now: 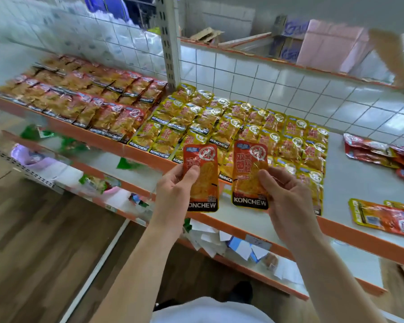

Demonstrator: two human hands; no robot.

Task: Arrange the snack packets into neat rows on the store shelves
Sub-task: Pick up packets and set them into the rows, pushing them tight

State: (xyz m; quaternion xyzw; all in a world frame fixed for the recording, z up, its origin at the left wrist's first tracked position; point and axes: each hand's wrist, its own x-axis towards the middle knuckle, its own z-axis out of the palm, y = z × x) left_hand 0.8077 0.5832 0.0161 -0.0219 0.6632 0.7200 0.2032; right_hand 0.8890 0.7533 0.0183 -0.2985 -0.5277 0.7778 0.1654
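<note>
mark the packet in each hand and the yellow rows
left-hand packet [202,159], head view, upper printed face
right-hand packet [250,159], head view, upper printed face
yellow rows [289,145], head view, a middle packet

**What the shelf holds**

We see a pale, orange-fronted shelf [350,173]. On its left lie red packets [79,101] in overlapping rows. Just beside them, yellow packets [254,129] in rows fill the middle. Well apart to the right, a loose red heap [378,152] lies toward the back, and stray packets [383,217] lie near the front.
</note>
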